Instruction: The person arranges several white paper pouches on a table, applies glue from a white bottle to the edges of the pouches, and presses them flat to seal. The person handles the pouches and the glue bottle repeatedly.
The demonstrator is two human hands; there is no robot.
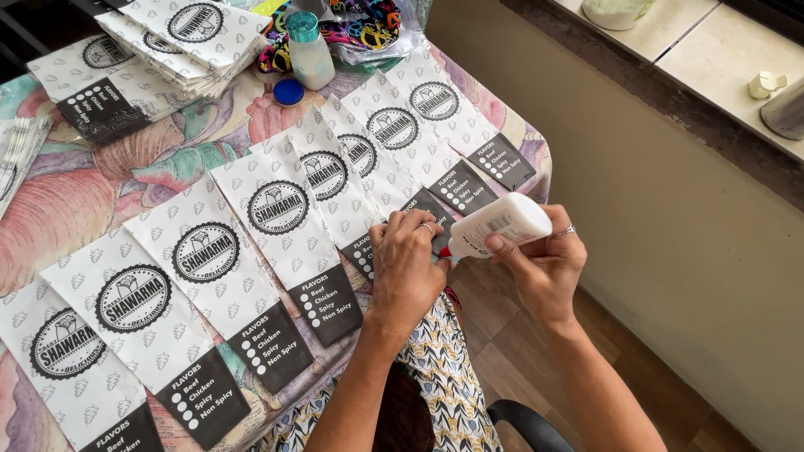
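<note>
Glue bottle (502, 223), white and lying nearly flat, sits in my right hand (544, 264): that grip is closed around its body, thumb pressed on the near side, fingers wrapped over the far side, a ring showing on one finger. Its red nozzle (445, 251) points toward my left hand (408, 268) and meets it just at the fingertips, right above the dark lower end of a paper bag (381, 180). My left grip is curled shut with the fingers bent down onto that bag's edge at the nozzle; I cannot tell whether it pinches the paper or only presses on it.

Taking the glue bottle as the mark: the row of white patterned bags with round black emblems fans away from it toward my left, overlapping one another across the worktop (67, 201), which wears a pastel floral cloth. Two more bags lie just beyond the bottle, their dark ends close to the worktop's edge. Well beyond it, at the far side, stands a small clear bottle with a teal cap (308, 52), a blue round lid (288, 91) beside it, and a stack of the same bags (180, 38) farther off. Below the glue bottle, my patterned clothing (444, 368) and the wooden floor (519, 351) show.
</note>
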